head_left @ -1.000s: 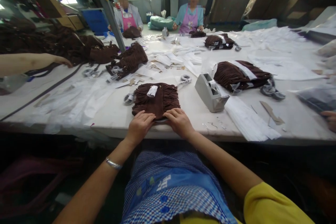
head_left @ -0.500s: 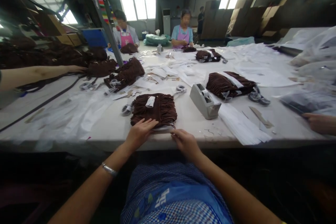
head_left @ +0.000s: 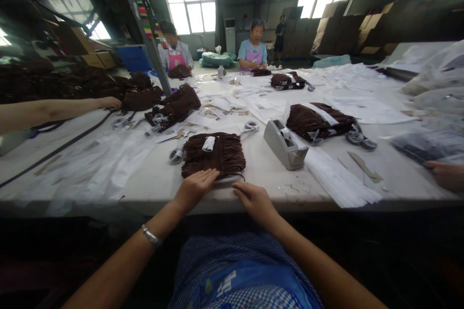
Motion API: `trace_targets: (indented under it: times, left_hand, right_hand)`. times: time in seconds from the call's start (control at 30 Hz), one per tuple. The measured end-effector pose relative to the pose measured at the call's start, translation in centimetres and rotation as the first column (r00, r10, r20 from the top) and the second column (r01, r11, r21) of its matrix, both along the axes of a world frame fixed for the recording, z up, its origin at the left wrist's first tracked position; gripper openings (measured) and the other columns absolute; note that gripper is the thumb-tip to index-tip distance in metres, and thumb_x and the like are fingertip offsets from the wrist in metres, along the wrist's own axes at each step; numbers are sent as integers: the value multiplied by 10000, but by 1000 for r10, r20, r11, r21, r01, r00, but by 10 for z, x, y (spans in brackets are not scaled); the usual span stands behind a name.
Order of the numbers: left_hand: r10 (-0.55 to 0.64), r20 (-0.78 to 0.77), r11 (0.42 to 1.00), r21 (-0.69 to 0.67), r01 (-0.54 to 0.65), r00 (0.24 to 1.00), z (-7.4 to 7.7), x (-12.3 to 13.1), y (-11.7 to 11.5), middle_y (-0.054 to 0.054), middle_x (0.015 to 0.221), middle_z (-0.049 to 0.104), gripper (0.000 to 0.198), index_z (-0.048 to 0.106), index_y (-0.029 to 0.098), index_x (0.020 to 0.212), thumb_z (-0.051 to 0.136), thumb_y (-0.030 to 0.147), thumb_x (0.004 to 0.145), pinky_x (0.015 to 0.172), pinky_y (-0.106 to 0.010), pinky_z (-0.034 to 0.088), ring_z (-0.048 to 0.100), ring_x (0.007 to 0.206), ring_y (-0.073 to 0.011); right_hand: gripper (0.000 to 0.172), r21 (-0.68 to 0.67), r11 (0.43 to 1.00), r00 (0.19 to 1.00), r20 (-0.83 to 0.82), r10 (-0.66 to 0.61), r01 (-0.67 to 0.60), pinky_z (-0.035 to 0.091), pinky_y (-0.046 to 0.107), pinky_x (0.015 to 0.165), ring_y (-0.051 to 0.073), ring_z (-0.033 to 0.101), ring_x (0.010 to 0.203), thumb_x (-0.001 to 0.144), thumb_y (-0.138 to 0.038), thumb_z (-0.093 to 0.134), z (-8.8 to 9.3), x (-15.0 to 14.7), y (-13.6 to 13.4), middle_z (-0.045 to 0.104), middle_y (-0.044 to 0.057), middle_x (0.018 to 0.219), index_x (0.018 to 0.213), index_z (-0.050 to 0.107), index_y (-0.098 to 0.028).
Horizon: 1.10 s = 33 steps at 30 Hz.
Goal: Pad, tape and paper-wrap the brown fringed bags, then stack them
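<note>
A dark brown fringed bag (head_left: 201, 159) lies on the table in front of me, with a white wrapped piece (head_left: 209, 144) on its upper middle. My left hand (head_left: 195, 189) rests flat on the bag's lower edge, fingers stretched out. Just off the bag's lower right corner is my right hand (head_left: 255, 201), thumb and forefinger slightly apart with nothing seen between them. Close to it, a loose fringe strand curls out from that corner. A wrapped grey coil (head_left: 176, 155) sits at the bag's left side, and another wrapped coil (head_left: 251, 127) lies beyond its upper right corner.
Right of the bag stands a grey tape dispenser (head_left: 286, 147). Behind it lies another fringed bag (head_left: 319, 120) with a white paper band, and white paper strips (head_left: 339, 176) spread nearby. A co-worker's arm (head_left: 54, 112) reaches in from the left, another person's hand (head_left: 444, 174) from the right.
My right hand has drawn slightly away from the bag's corner, and its fingers have parted from the fringe strand. My left hand stays on the bag. The whole view has shifted slightly downward.
</note>
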State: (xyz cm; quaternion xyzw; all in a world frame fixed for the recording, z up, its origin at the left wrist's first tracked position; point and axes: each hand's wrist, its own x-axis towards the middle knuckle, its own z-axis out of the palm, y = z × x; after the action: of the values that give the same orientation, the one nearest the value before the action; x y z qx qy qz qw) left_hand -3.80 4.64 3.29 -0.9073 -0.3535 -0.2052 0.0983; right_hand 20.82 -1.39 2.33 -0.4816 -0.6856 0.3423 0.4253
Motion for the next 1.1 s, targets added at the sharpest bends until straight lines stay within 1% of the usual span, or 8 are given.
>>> trace_targets:
  times: [0.1, 0.2, 0.3, 0.43, 0.6, 0.77, 0.9, 1.1]
  left_hand:
    - [88, 46, 996, -7, -88, 995, 16, 3, 7, -87, 1199, 714, 400, 621, 194, 1294, 551, 183, 900, 847, -294, 576, 720, 997, -213]
    - [213, 75, 974, -89, -207, 974, 33, 10, 11, -46, 1157, 735, 407, 633, 255, 1285, 605, 254, 879, 760, -264, 579, 740, 904, -212]
    - [288, 57, 942, -196, -272, 956, 40, 18, 10, -18, 1156, 737, 403, 649, 294, 1260, 634, 262, 859, 777, -259, 567, 738, 915, -212]
    - [294, 50, 935, -223, -276, 955, 34, 22, 6, -28, 1172, 730, 384, 644, 283, 1267, 619, 291, 884, 810, -281, 566, 727, 967, -227]
    - [209, 105, 950, -256, -177, 972, 30, 15, 9, -14, 1201, 717, 347, 658, 286, 1221, 607, 412, 902, 882, -300, 556, 700, 1033, -215]
    - [172, 152, 985, -41, -168, 973, 28, 24, 9, -61, 1126, 708, 231, 688, 238, 1111, 541, 308, 947, 847, -324, 553, 662, 998, -219]
    - [128, 160, 983, 107, -146, 979, 19, 36, 6, -88, 1104, 700, 253, 669, 204, 1152, 497, 234, 969, 878, -343, 527, 631, 994, -227]
    - [85, 170, 995, 33, -92, 982, 5, 33, 1, -82, 1110, 699, 247, 670, 208, 1144, 499, 240, 970, 854, -335, 546, 641, 992, -220]
  right_hand:
    - [385, -336, 942, 959, -269, -84, -12, 552, 417, 917, 263, 718, 955, 847, -363, 672, 2, -4, 9, 745, 119, 1058, 1165, 698, -147]
    - [660, -554, 803, 801, -572, -176, -219, 587, 416, 838, 249, 732, 893, 788, -449, 735, 2, -19, 23, 735, 132, 1058, 1340, 550, -137]
    - [625, -494, 808, 631, -748, -206, -322, 565, 397, 899, 240, 715, 969, 720, -418, 793, 1, -39, 39, 721, 112, 1099, 1250, 594, -154]
    - [448, -426, 863, 472, -841, -265, -273, 558, 395, 917, 247, 706, 958, 599, -283, 834, -1, -58, 56, 733, 93, 1015, 992, 682, -130]
    - [403, -481, 841, 535, -791, -297, -245, 592, 329, 776, 204, 710, 802, 567, -235, 838, 4, -60, 59, 737, 78, 923, 932, 713, -119]
    - [383, -537, 797, 532, -777, -338, -277, 589, 266, 670, 172, 695, 742, 541, -223, 841, 7, -56, 57, 732, 59, 867, 892, 731, -116]
    - [392, -550, 777, 475, -796, -375, -306, 596, 282, 698, 185, 698, 785, 524, -208, 852, 5, -53, 53, 736, 65, 879, 887, 734, -117]
    - [446, -564, 768, 419, -803, -424, -303, 604, 291, 749, 193, 703, 838, 487, -177, 882, 2, -50, 42, 737, 91, 970, 900, 729, -109]
